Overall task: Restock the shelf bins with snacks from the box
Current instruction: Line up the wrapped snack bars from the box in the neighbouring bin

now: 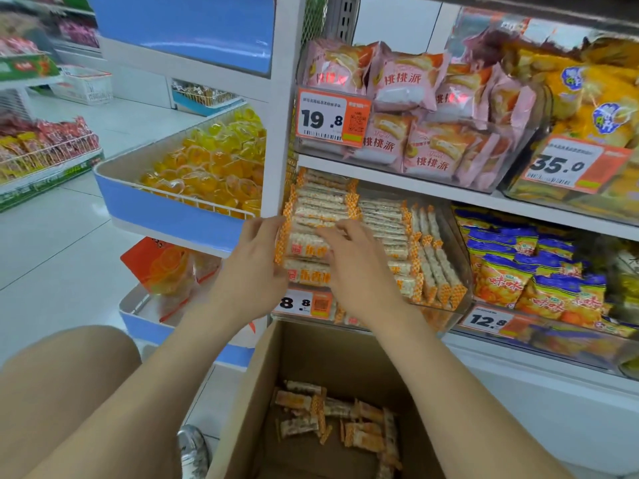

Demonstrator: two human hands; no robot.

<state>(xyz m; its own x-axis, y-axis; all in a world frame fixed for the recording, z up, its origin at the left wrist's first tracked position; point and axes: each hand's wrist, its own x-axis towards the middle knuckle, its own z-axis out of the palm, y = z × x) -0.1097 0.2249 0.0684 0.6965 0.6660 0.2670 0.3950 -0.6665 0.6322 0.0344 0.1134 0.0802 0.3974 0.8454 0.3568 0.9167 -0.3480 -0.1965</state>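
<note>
Snack bars [313, 216] in orange-and-white wrappers stand stacked at the left end of the clear shelf bin [461, 267]. The left hand [256, 267] curls its fingers round the stack's left edge, while the right hand [359, 267] lays spread fingers on its front. Loose bars [345, 409] lie in the cardboard box [276, 385] below.

left hand [256, 267]: raised ahead of the body, back of hand to camera, fingers curled round the left end of a stack of snack bars [308, 244], thumb on its front
right hand [359, 271]: just right of the left hand, palm away from camera, fingers [332, 227] spread and lightly bent, pressing on the front of the same stack; thumb hidden
hands: close together, not touching
left forearm [166, 375]: bare, runs up from bottom left, wrist nearly straight
right forearm [449, 392]: bare, runs up from bottom right, angled inward towards the left arm
left thigh [62, 375]: bare, bent, low at left under the left arm
</note>
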